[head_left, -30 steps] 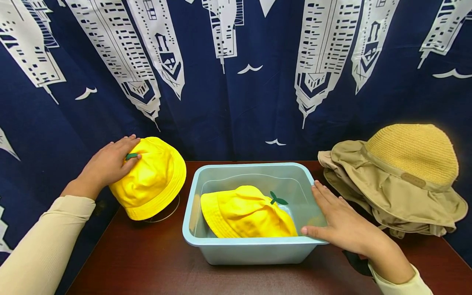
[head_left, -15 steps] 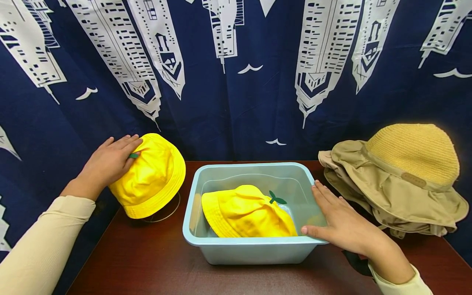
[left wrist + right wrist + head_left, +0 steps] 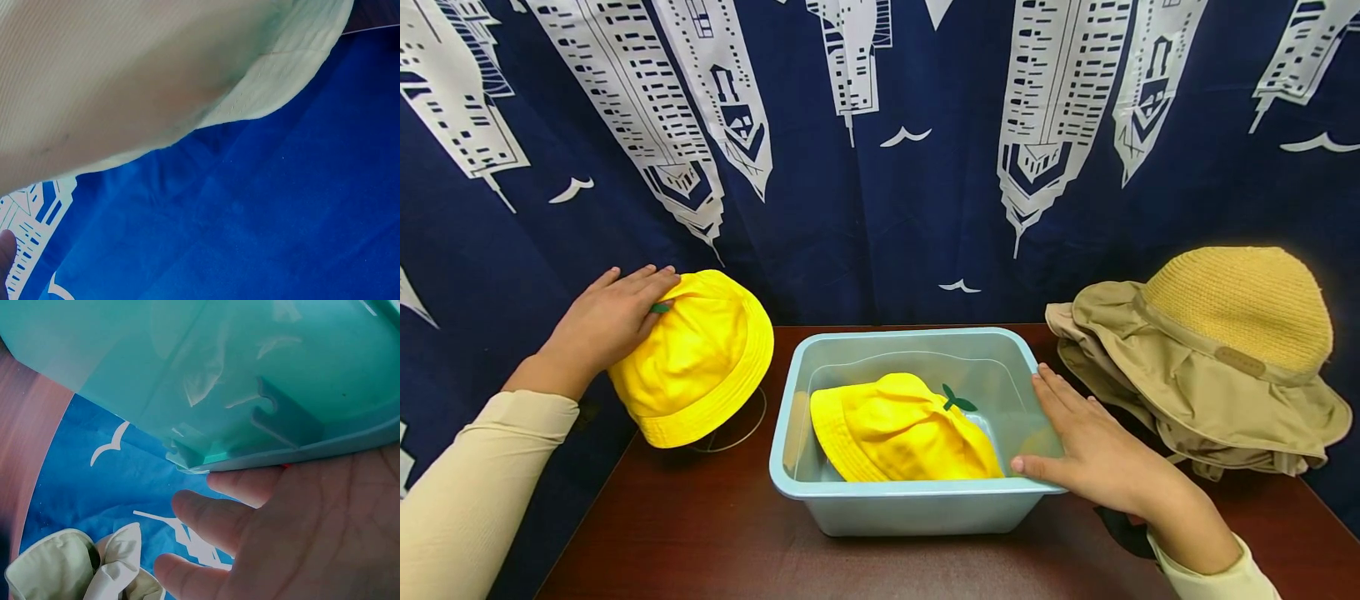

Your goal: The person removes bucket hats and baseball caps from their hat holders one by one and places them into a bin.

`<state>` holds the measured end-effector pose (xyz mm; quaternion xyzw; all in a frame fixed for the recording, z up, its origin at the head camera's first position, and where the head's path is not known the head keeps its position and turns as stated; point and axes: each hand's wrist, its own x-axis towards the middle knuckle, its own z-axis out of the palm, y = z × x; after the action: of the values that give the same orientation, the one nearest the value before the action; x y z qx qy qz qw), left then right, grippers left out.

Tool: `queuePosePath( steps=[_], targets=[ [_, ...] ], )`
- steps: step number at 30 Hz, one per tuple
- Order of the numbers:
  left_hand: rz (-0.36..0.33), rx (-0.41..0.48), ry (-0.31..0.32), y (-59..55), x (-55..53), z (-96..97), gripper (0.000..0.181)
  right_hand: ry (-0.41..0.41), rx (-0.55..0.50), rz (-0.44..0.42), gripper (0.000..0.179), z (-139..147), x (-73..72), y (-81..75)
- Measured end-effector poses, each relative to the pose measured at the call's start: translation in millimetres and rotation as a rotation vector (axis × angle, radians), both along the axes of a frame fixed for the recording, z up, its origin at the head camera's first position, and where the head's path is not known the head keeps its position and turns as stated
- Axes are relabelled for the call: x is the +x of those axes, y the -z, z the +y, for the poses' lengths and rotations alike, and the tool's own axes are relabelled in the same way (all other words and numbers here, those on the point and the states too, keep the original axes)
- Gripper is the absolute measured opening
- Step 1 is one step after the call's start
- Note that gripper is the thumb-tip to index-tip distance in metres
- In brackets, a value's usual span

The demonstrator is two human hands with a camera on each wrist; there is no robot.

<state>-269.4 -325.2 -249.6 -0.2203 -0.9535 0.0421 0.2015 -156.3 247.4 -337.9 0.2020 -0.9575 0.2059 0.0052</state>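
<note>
My left hand [image 3: 608, 321] rests on the crown of a tilted yellow hat [image 3: 700, 354], fingers straight, slightly apart, left of the pale blue bin [image 3: 917, 510] on the desk [image 3: 700, 533]. My right hand [image 3: 1097, 450] lies against the bin's right rim, fingers extended, thumb spread apart. A second yellow hat [image 3: 902, 432] lies sideways inside; beige hats [image 3: 1232, 375] sit rightward.
</note>
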Motion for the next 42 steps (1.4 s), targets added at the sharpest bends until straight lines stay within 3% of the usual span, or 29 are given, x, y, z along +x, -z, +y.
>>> queuePosePath(
  steps=[9,19,24,33,42],
  targets=[
    [-0.042,0.006,-0.03,-10.5,2.2,-2.0,0.051,0.012,-0.006,-0.001,0.109,0,1.2,-0.3],
    [-0.046,-0.009,0.022,-27.5,4.3,5.9,0.053,0.015,-0.012,0.007,0.11,1,1.2,0.8],
    [-0.018,-0.032,0.045,-35.9,9.9,12.4,0.057,0.015,-0.016,0.002,0.11,0,1.5,0.9],
    [0.052,0.077,0.062,-57.3,18.0,19.2,0.054,0.003,-0.009,0.028,0.108,1,0.2,-0.4],
    [0.084,0.03,0.182,-71.7,23.3,44.9,0.058,0.003,-0.018,0.016,0.107,0,1.0,0.5]
  ],
)
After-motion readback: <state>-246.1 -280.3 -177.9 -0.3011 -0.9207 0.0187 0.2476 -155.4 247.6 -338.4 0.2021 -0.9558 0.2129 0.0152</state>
